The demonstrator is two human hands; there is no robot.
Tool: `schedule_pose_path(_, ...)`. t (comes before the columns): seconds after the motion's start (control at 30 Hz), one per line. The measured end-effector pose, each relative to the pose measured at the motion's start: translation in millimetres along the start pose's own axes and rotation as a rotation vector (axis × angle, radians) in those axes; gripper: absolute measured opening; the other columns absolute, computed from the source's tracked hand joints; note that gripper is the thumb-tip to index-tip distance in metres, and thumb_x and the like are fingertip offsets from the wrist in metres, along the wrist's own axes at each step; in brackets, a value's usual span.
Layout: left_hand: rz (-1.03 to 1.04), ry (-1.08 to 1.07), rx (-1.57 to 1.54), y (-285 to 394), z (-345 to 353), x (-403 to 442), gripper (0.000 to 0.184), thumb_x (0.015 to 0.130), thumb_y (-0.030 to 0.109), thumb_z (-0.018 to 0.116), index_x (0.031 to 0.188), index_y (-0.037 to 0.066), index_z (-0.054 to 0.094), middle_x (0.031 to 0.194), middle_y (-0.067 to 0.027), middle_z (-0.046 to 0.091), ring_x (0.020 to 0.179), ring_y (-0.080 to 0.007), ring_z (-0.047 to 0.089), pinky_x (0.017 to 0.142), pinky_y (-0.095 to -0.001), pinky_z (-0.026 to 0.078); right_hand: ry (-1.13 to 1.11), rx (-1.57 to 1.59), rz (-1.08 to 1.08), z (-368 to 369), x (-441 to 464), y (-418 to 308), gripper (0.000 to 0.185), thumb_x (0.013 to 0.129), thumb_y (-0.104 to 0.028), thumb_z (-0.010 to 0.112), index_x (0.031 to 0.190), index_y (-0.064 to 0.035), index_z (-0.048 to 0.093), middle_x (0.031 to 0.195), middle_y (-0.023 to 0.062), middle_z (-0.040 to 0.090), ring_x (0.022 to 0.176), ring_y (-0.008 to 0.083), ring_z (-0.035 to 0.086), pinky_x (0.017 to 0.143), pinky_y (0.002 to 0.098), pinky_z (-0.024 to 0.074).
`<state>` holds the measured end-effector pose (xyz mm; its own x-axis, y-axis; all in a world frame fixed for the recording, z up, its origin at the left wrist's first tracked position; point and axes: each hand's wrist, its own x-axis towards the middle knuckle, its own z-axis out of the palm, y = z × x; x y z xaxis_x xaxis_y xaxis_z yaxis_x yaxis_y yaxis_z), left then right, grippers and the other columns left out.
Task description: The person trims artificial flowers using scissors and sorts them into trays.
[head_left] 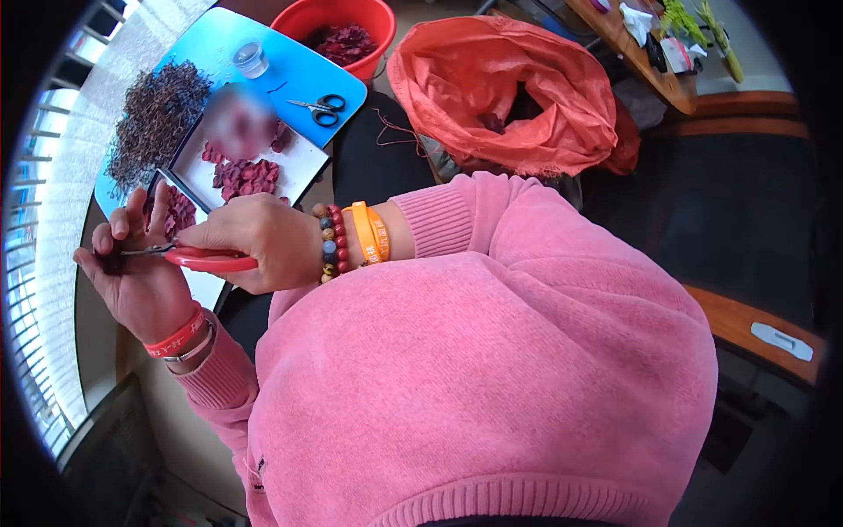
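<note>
My right hand (pixel 255 237) is closed around red-handled scissors (pixel 211 260), whose thin metal tips point left into my other palm. My left hand (pixel 140 281) is turned palm up with its fingers curled. Between its thumb and fingers sits a small dark piece (pixel 111 263), touching or nearly touching the blades; its kind is hard to make out. Just beyond the hands, dark red dried flaky pieces (pixel 246 178) lie on a white tray (pixel 303 167). More dark red pieces (pixel 180 211) lie close behind my left fingers.
On the blue table (pixel 198 39) are a heap of thin brown stems (pixel 158 114), a clear plastic cup (pixel 250 60) and black-handled scissors (pixel 321 110). A red bucket (pixel 384 31) holds dark red pieces. An open red woven sack (pixel 439 79) stands right of the table.
</note>
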<state>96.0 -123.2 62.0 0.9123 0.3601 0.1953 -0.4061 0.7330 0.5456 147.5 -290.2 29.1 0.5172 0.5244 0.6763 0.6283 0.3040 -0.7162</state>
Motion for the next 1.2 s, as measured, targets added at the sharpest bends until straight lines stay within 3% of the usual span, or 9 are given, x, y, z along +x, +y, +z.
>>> schedule_pose_path(0.17, 0.059, 0.185, 0.309, 2, 13, 10, 0.031, 0.095, 0.032, 0.039, 0.079, 0.006, 0.045, 0.081, -0.0114, 0.05, 0.114, -0.0418, 0.044, 0.104, -0.0598, 0.021, 0.054, -0.399, -0.16, 1, 9, -3, 0.044, 0.058, -0.014, 0.072, 0.098, -0.0014, 0.059, 0.069, 0.007, 0.056, 0.059, 0.0218, 0.056, 0.053, 0.032, 0.0421)
schedule_pose_path(0.3, 0.13, 0.0, 0.236, 0, 20, 15, 0.026, 0.095, 0.027, 0.038, 0.082, 0.004, 0.041, 0.078, -0.0146, 0.048, 0.119, -0.0493, 0.035, 0.107, -0.0588, 0.013, 0.109, -0.277, -0.107, -5, 15, -19, 0.029, 0.067, -0.012, 0.068, 0.093, -0.0014, 0.061, 0.07, 0.0081, 0.059, 0.061, 0.0193, 0.058, 0.053, 0.031, 0.0432)
schedule_pose_path(0.43, 0.026, -0.118, -0.023, 21, 16, 24, 0.024, 0.093, 0.02, 0.044, 0.077, 0.005, 0.036, 0.07, -0.0159, 0.038, 0.125, -0.0536, 0.019, 0.108, -0.0606, 0.003, 0.243, 0.548, 0.259, 2, 29, -32, 0.019, 0.08, -0.015, 0.063, 0.091, 0.0013, 0.062, 0.075, 0.0101, 0.062, 0.064, 0.009, 0.057, 0.05, 0.0246, 0.0417)
schedule_pose_path(0.57, -0.022, -0.146, -0.046, 24, 26, 23, 0.027, 0.093, 0.024, 0.046, 0.074, 0.007, 0.034, 0.071, -0.0139, 0.04, 0.129, -0.0498, 0.013, 0.107, -0.0621, 0.001, -0.018, 1.488, 1.099, -29, 37, -41, 0.021, 0.083, -0.015, 0.059, 0.095, 0.0025, 0.058, 0.078, 0.0129, 0.063, 0.049, 0.0087, 0.047, 0.037, 0.0199, 0.0307)
schedule_pose_path(0.67, 0.109, -0.02, 0.19, 10, 51, 14, 0.028, 0.092, 0.025, 0.047, 0.074, 0.008, 0.034, 0.073, -0.0135, 0.041, 0.129, -0.0486, 0.014, 0.107, -0.062, 0.0, -0.103, 2.123, 1.124, -19, 28, -24, 0.015, 0.08, -0.007, 0.059, 0.092, 0.0016, 0.056, 0.076, 0.0138, 0.06, 0.05, 0.0153, 0.052, 0.042, 0.0228, 0.0392)
schedule_pose_path(0.8, 0.015, -0.046, 0.076, 16, 24, 16, 0.029, 0.094, 0.03, 0.042, 0.075, 0.008, 0.036, 0.075, -0.0124, 0.046, 0.125, -0.051, 0.023, 0.107, -0.0619, 0.003, 0.108, 1.351, 1.032, -14, 30, -38, 0.009, 0.083, -0.008, 0.055, 0.083, 0.0, 0.057, 0.075, 0.011, 0.061, 0.053, 0.0126, 0.052, 0.044, 0.0234, 0.0401)
schedule_pose_path(0.93, 0.145, 0.102, 0.419, -9, 11, 9, 0.035, 0.096, 0.035, 0.029, 0.079, 0.008, 0.044, 0.082, -0.0159, 0.058, 0.12, -0.0505, 0.034, 0.105, -0.0607, 0.015, 0.137, -0.127, -0.077, 9, 16, -8, 0.015, 0.072, -0.011, 0.067, 0.081, -0.0016, 0.06, 0.068, 0.0099, 0.06, 0.055, 0.0229, 0.058, 0.046, 0.0288, 0.0438)
schedule_pose_path(1.07, 0.135, 0.141, 0.474, -16, 10, 6, 0.035, 0.096, 0.034, 0.028, 0.079, 0.008, 0.044, 0.081, -0.0153, 0.058, 0.121, -0.0499, 0.034, 0.106, -0.0591, 0.016, 0.2, 0.016, 0.132, 22, 5, -1, 0.012, 0.07, -0.017, 0.068, 0.074, -0.0073, 0.061, 0.064, 0.0111, 0.059, 0.057, 0.0256, 0.06, 0.052, 0.0348, 0.0464)
schedule_pose_path(1.2, 0.078, 0.029, 0.391, -4, 12, 5, 0.033, 0.096, 0.033, 0.031, 0.079, 0.007, 0.043, 0.083, -0.0157, 0.054, 0.123, -0.0521, 0.027, 0.106, -0.0592, 0.018, 0.099, 1.553, 1.242, -9, 28, -19, 0.016, 0.087, -0.01, 0.049, 0.095, 0.0009, 0.056, 0.072, 0.0137, 0.058, 0.037, 0.0085, 0.038, 0.036, 0.0198, 0.0307)
